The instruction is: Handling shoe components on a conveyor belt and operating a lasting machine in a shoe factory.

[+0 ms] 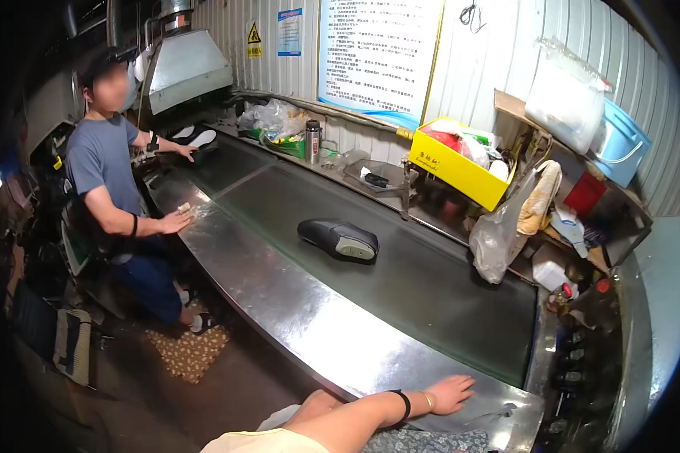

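Belt (438, 317) below ribbed wall (491, 53); left hand (449, 395) flat on metal rim (317, 309), right hand unseen

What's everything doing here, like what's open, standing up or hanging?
Left hand: open, resting on the metal ledge
Black shoe: on the dark belt, untouched
Yellow box: open, filled with things
Flask: standing upright
Blue bucket: handle lowered
Clear bag at right: hanging down

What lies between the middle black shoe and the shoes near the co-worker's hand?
In the head view, bare belt, crossed by a pale strip, separates the black shoe from those shoes.
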`<action>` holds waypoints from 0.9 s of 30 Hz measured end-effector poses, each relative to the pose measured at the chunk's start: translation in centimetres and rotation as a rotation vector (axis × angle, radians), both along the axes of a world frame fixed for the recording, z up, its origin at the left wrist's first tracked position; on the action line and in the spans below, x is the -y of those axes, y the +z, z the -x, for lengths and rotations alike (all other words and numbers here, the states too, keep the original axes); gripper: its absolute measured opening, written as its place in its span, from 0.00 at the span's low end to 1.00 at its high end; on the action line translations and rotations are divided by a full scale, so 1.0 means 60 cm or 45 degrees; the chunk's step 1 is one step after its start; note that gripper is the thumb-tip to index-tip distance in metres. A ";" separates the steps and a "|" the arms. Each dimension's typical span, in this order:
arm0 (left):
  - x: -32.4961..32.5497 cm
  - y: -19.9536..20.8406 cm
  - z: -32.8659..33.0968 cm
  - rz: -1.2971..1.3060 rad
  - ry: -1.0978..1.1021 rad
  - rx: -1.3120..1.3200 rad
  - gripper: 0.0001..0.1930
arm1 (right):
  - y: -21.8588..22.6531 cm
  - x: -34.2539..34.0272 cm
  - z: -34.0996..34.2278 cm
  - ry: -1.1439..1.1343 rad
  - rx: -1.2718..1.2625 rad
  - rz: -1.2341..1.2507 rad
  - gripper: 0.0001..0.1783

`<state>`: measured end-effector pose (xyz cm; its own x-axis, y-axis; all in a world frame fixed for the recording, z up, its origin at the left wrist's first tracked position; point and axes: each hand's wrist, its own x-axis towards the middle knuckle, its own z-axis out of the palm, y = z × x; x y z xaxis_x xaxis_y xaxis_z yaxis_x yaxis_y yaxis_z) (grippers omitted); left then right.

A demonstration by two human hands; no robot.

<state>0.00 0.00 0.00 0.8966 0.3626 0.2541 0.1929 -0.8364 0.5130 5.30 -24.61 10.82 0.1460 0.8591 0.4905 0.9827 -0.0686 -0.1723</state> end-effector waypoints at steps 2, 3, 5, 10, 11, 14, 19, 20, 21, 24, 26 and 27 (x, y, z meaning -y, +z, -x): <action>-0.026 -0.009 -0.018 -0.031 0.040 0.013 0.26 | 0.002 -0.028 -0.011 -0.007 0.003 -0.136 0.05; -0.011 -0.011 -0.014 -0.023 0.011 0.020 0.26 | 0.006 -0.014 0.002 -0.036 0.012 -0.128 0.05; 0.015 -0.015 -0.002 -0.001 -0.024 -0.015 0.26 | 0.012 0.007 0.026 -0.073 0.009 -0.136 0.05; 0.011 -0.061 0.045 -0.051 -0.102 0.078 0.27 | 0.013 0.000 0.032 -0.065 0.041 -0.156 0.05; 0.008 -0.078 0.065 -0.059 -0.193 0.073 0.27 | 0.015 -0.002 0.031 -0.060 0.043 -0.158 0.05; -0.063 -0.037 0.165 -0.092 -0.548 0.008 0.27 | 0.016 0.003 0.031 -0.104 0.055 -0.130 0.05; -0.279 -0.004 0.366 -0.289 0.217 0.069 0.25 | 0.008 -0.004 0.029 -0.090 0.042 -0.064 0.06; -0.331 -0.001 0.405 -0.352 0.521 0.125 0.25 | 0.001 0.001 0.024 -0.103 0.028 -0.011 0.07; -0.358 0.071 0.398 -0.503 0.872 0.033 0.19 | 0.000 0.008 0.023 -0.169 0.038 0.012 0.07; -0.470 0.024 0.492 0.130 1.729 0.204 0.33 | 0.004 -0.013 0.032 -0.122 0.004 0.006 0.07; -0.524 0.035 0.506 0.753 1.889 0.328 0.43 | 0.006 -0.024 0.033 -0.115 0.017 -0.024 0.06; -0.541 0.029 0.511 1.021 2.002 0.421 0.48 | 0.008 -0.032 0.034 -0.110 0.003 -0.020 0.06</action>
<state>-30.64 32.45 1.76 -0.4218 0.8501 -0.3155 0.2965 0.4581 0.8380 3.28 -22.70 11.31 0.2177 0.8356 0.5044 0.9737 -0.1501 -0.1715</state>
